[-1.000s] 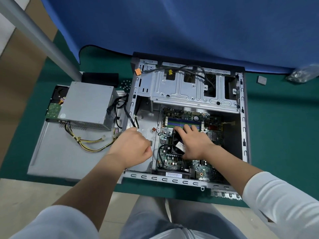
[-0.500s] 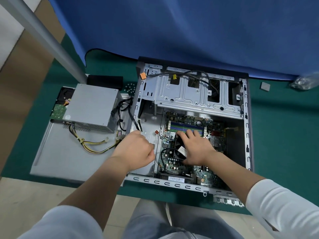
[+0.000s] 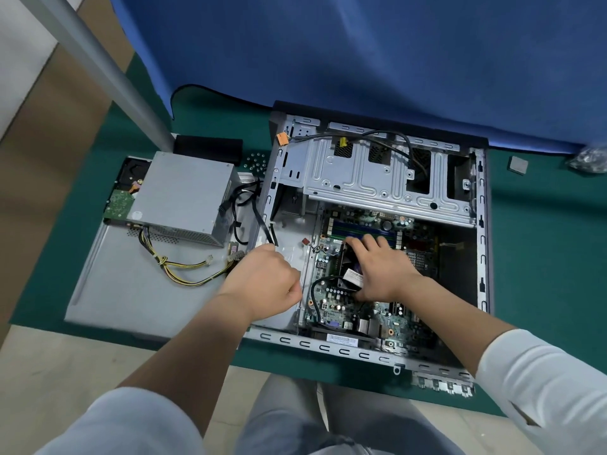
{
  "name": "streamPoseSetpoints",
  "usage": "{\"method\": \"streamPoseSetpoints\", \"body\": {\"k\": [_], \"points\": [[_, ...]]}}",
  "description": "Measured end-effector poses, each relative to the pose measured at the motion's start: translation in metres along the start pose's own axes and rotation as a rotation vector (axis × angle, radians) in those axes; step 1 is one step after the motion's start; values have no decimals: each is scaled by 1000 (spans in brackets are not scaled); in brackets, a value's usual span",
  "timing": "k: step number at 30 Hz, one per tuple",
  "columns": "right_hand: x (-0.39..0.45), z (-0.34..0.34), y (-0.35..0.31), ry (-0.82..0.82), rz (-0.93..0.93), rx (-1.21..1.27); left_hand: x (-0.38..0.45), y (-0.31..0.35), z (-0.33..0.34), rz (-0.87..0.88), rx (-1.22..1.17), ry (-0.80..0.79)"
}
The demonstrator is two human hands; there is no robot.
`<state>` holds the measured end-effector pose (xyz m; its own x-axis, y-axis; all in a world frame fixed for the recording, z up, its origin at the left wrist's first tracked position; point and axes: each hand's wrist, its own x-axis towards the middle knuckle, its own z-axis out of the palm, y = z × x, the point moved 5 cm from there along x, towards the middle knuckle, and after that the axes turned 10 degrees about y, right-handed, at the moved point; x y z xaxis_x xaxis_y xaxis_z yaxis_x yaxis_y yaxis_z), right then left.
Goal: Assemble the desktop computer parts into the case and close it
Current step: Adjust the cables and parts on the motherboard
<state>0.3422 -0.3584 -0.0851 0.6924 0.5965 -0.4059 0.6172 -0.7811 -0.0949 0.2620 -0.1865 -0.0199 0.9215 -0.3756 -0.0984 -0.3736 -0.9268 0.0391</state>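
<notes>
— Anything different from a second ago?

— Hardly. My view has drifted, so the case (image 3: 377,351) sits lower and further right in frame, but both hands are where they were. I read that as the cooler still being seated — no step has finished.

— What are the hands doing?

— My right hand (image 3: 382,269) lies flat over the black fan cooler (image 3: 348,274) on the motherboard (image 3: 341,310), its fingers (image 3: 371,242) straight and pressing toward the blue memory slots (image 3: 361,228). My left hand (image 3: 264,280) is clenched on the bare case floor beside the board, just below a flat black cable (image 3: 261,221) hanging over the case wall; whether it pinches that cable I cannot tell.

— And the rest of the parts?

— Still outside. The power supply (image 3: 182,195) stands on the loose side panel (image 3: 131,290) left of the case on the bench (image 3: 542,257), with a hard drive (image 3: 126,188) tucked against its far side and yellow-black wires (image 3: 187,274) trailing toward my left wrist. So the task looks early.

— Room to move?

— Tight inside: the drive cage (image 3: 377,178) bounds the far side and the perforated rim rails run close round the board. The right of the case floor is open and dark. The near rail lies almost at the bench edge, so I'd judge pulling toward me risky.
</notes>
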Motion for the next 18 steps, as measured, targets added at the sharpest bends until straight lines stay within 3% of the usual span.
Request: {"method": "streamPoseSetpoints", "body": {"k": [14,18], "points": [[-15,11,-11,-12,7,35,-4,-1,-2,-5,-62,64],[-13,9,-10,-21,9,55,-10,-3,-16,-44,-261,306]]}}
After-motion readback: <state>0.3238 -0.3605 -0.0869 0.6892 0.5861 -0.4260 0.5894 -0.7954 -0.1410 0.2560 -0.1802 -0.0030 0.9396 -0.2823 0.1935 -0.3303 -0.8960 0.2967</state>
